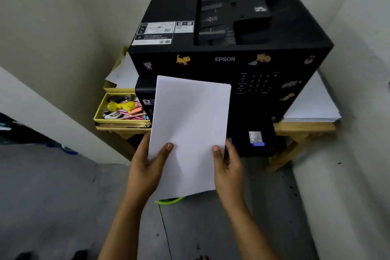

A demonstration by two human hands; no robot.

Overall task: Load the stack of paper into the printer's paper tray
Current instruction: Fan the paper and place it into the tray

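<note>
— While both hands are up in front of the printer, what exactly have they got?

— A stack of paper, white and blank on top, held in the air between them. It hangs tilted, its far edge over the printer's dark front, its near edge closest to the person.

— How is the left hand set on it?

— It grips the stack's near left corner. The thumb lies flat across the top sheet, pressing down, and the fingers go under the paper, so how far they curl I cannot tell.

— And the right hand?

— Much the same on the right edge. Its thumb presses on top near the lower right side, and the fingers wrap round the edge and under the stack. Only their knuckles show beside the paper.

— So neither hand is spread open?

— No, each pinches the stack between thumb and fingers.

— Is the paper in the tray yet?

— It is not; it is held clear of the machine, and part of the printer's lower front is hidden behind it.

— What stands round about?

— The printer sits on a wooden table. Just left of it is a yellow box of small stationery, and to the right a pile of white sheets lies on the tabletop.
</note>
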